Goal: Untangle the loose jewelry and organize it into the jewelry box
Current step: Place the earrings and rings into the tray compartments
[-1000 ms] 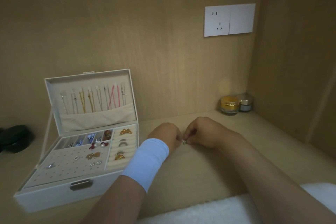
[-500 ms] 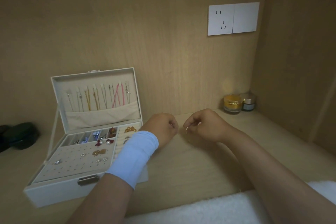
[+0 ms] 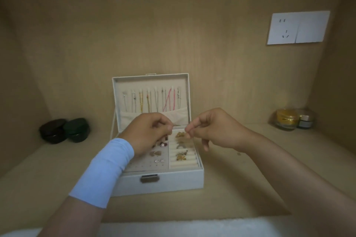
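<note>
Box [image 3: 163,184] sits open at centre of shelf [image 3: 240,175], lid [image 3: 151,82] upright against the back wall. Chains [image 3: 141,102] hang in a row inside lid, one pink cord [image 3: 170,100] among them, lower ends tucked in the lid pocket. Right compartment: ring rolls [image 3: 185,163] carrying gold and silver pieces. Left panel: studs [image 3: 159,160] and a pearl [image 3: 162,144].

Both hands held above the open tray, near each other, not touching. Left hand [image 3: 150,132]: fingers curled, thumb and forefinger tips pressed together; pale blue cuff [image 3: 104,171] on the wrist. Right hand [image 3: 213,131]: same pinch at thumb and forefinger, little finger pointing down. Cannot tell what either pinch holds; anything between the fingertips is too fine to resolve.

Left of box, well apart: two dark cases [image 3: 63,130] touching each other. Far right corner: two jars [image 3: 292,119] side by side. Socket [image 3: 297,27] on wall above them. White fleece [image 3: 173,229] along near edge.
</note>
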### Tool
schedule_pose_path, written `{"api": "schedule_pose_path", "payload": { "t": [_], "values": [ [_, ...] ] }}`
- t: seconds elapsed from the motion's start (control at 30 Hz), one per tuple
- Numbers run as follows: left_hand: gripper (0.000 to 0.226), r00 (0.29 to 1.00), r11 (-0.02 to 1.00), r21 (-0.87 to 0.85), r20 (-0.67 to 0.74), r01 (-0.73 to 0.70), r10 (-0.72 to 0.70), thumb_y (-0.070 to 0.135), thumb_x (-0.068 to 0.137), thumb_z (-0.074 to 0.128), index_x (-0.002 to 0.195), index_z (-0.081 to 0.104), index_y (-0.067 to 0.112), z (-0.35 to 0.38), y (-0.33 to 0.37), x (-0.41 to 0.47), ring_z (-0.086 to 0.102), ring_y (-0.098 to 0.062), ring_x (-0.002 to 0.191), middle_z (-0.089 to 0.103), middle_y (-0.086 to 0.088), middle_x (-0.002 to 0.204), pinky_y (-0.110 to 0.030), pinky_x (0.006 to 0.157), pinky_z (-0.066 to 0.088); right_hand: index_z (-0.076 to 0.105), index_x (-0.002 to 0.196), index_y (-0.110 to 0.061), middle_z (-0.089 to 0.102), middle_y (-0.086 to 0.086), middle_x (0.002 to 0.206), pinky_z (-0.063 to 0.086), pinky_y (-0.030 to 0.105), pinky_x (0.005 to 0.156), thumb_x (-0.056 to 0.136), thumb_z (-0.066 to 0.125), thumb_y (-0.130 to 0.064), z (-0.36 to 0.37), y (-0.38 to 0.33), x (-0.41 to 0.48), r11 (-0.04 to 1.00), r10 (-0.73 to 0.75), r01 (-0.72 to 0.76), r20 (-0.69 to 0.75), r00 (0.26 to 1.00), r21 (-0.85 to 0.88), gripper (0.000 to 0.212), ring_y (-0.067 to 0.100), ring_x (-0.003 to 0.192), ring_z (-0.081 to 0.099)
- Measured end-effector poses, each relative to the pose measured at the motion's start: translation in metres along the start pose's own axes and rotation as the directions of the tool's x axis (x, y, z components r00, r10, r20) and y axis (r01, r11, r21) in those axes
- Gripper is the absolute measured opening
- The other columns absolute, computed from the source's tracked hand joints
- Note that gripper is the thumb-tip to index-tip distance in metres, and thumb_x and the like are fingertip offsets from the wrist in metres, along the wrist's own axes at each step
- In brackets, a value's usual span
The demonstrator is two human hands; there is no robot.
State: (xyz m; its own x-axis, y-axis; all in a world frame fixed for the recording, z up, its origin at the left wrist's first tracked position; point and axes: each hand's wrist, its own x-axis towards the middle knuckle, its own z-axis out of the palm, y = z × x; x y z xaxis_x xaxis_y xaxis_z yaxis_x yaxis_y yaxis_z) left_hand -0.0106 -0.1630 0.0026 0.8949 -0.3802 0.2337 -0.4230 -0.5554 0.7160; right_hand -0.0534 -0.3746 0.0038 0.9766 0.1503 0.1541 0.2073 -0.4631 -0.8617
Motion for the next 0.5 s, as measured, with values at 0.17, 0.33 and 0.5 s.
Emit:
{"api": "schedule_pose_path", "payload": {
  "t": [0.17, 0.33, 0.5],
  "values": [
    [0.008, 0.997, 0.999, 0.008, -0.06, 0.043, -0.042, 0.021, 0.087, 0.071, 0.091, 0.071, 0.027, -0.021, -0.031, -0.017, 0.068, -0.011, 0.074, 0.073, 0.005, 0.08, -0.016, 0.071, 0.052, 0.076, 0.09, -0.009, 0.07, -0.004, 0.069, 0.049, 0.02, 0.051, 0.088, 0.071, -0.002, 0.024, -0.018, 0.025, 0.992, -0.048, 0.046, -0.015, 0.999, -0.117, 0.009, 0.01, 0.044, 0.053],
    [0.011, 0.998, 0.998, 0.029, -0.034, 0.047, -0.046, 0.021, 0.088, 0.068, 0.094, 0.072, 0.029, -0.021, -0.038, -0.021, 0.065, 0.0, 0.082, 0.073, 0.012, 0.083, -0.013, 0.074, 0.047, 0.08, 0.093, -0.018, 0.072, -0.005, 0.083, 0.04, 0.006, 0.056, 0.087, 0.075, -0.012, 0.016, -0.019, 0.028, 0.927, -0.036, 0.07, 0.097, 0.995, -0.368, 0.01, -0.007, 0.055, 0.057],
    [0.013, 0.998, 1.0, -0.003, -0.055, 0.017, -0.017, 0.02, 0.089, 0.066, 0.095, 0.072, 0.029, -0.022, -0.034, -0.023, 0.065, -0.005, 0.086, 0.073, 0.013, 0.083, -0.02, 0.083, 0.05, 0.081, 0.088, -0.027, 0.075, -0.019, 0.084, 0.044, 0.009, 0.069, 0.076, 0.086, -0.026, 0.009, -0.012, 0.026, 0.872, 0.134, -0.017, 0.206, 0.969, -0.489, 0.013, -0.009, 0.077, 0.065]
  ]
}}
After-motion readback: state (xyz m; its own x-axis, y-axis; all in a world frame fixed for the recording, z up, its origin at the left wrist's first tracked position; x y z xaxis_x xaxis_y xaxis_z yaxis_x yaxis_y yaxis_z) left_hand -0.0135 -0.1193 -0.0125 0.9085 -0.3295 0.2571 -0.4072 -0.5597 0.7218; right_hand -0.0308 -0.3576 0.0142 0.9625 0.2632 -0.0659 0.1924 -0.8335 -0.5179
